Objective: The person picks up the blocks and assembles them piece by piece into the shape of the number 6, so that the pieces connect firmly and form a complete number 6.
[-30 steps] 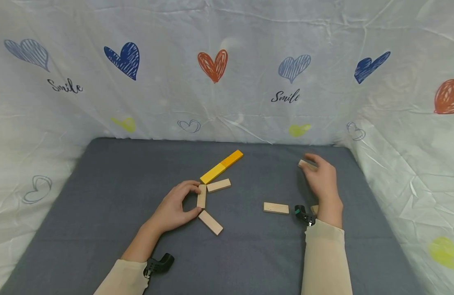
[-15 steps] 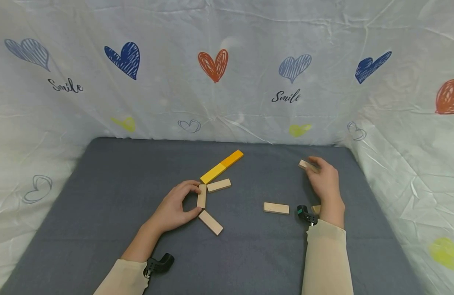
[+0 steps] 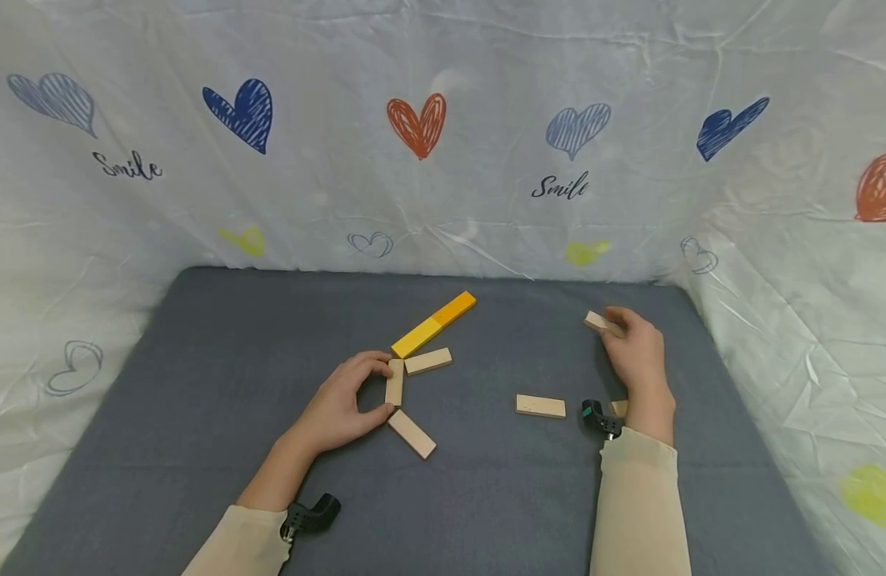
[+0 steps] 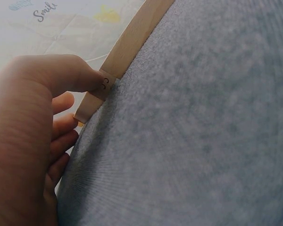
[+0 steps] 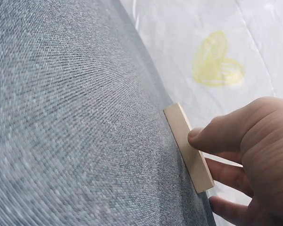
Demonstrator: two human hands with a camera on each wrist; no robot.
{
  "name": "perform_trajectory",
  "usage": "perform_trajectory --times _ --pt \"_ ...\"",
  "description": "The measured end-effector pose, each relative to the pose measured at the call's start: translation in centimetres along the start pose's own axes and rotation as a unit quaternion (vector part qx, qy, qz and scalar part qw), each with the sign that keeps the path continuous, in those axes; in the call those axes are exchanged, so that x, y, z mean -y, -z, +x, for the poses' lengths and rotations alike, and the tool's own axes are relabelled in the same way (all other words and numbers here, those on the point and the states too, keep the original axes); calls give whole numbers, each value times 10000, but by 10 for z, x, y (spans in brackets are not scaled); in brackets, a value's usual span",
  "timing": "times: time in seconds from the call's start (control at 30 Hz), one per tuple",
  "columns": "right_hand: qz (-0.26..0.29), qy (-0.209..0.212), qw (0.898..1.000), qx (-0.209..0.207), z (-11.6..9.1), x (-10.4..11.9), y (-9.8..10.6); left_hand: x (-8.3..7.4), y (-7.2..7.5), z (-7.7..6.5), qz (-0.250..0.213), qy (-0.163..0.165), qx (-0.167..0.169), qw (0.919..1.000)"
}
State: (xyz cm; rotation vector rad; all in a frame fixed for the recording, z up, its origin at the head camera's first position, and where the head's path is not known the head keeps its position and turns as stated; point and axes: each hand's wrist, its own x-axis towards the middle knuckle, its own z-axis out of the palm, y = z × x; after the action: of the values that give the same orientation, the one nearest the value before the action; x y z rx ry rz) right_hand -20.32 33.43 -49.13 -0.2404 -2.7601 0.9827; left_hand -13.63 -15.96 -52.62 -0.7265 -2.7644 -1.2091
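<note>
At the table's (image 3: 479, 512) right side, right grip (image 3: 635, 350) pinches a plain block (image 5: 190, 157): thumb on one long side, fingers behind, one end sticking out past them toward the left. Can't tell if its underside touches the table.

Left of centre, left grip (image 3: 345, 400) pinches the corner block (image 3: 394, 384) lengthwise, thumb at the near end, fingers at the far end, palm off to its left. That block lies on the table.

Just around it: yellow block (image 3: 416, 338) and orange block (image 3: 455, 307) run end to end, away to the right. Upper slanted block (image 3: 428, 361) starts beside the corner block's far end; lower slanted block (image 3: 412, 434) angles off its near end. Corner contact: can't call it.

Further out: loose block (image 3: 540, 406) lies between the two grips; half-hidden block (image 3: 619, 409) pokes out beside the right wrist.

Progress, my read: five pieces look grouped on the left, three are outside that group, one of them in the right grip. Probably past halfway by count. The right-gripped one is well apart from the group, so not placed yet.
</note>
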Motion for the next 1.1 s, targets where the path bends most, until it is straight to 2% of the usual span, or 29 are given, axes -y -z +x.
perform_trajectory --times 0.77,1.1 --pt "-49 -356 9992 159 -2 5 -4 0 1 -1 49 38 53 10000" --pt "-122 -613 9980 -12 -1 5 -5 0 0 0 39 22 55 10000"
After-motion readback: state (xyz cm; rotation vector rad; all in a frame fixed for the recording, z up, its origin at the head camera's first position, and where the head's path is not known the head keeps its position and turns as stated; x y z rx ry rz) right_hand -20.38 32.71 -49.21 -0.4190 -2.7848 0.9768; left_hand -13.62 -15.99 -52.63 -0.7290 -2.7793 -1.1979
